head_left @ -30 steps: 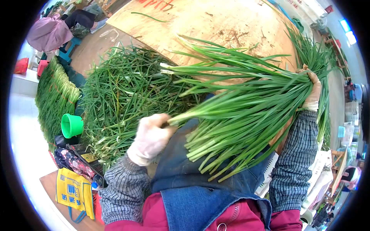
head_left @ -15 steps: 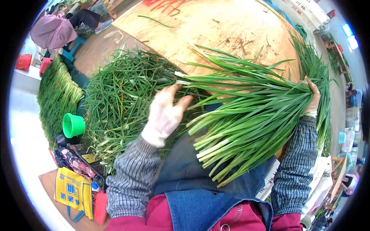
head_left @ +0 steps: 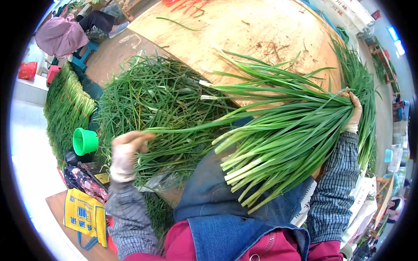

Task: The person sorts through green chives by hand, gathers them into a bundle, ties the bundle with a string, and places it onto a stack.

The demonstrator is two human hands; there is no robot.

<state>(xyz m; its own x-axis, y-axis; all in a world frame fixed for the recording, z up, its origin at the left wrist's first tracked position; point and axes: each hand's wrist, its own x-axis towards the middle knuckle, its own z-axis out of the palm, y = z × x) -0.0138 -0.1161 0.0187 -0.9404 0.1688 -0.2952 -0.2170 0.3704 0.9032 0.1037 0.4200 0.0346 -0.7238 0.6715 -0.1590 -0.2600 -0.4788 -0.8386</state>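
Observation:
A large bunch of garlic chives (head_left: 278, 130) fans out over the denim apron, its pale cut ends pointing left and down. My right hand (head_left: 353, 108) is closed round the leafy end of that bunch at the right. Far out to the left, my left hand (head_left: 128, 150) is closed with fingers pinched, slightly blurred. From its fingertips one long chive stalk (head_left: 187, 129) runs back toward the bunch. Under and behind this hand lies a wide heap of loose chive leaves (head_left: 152, 95).
The wooden table (head_left: 217, 32) holds dirt crumbs and one stray leaf. More chives (head_left: 357, 82) lie at the right edge. To the left are tied chive bundles (head_left: 67, 108), a green bucket (head_left: 85, 141) and a yellow bag (head_left: 85, 215). A seated person (head_left: 63, 35) is at upper left.
My left hand has moved left and down, away from the bunch, and a chive stalk now stretches out from its fingers. My right hand keeps its hold in nearly the same place.

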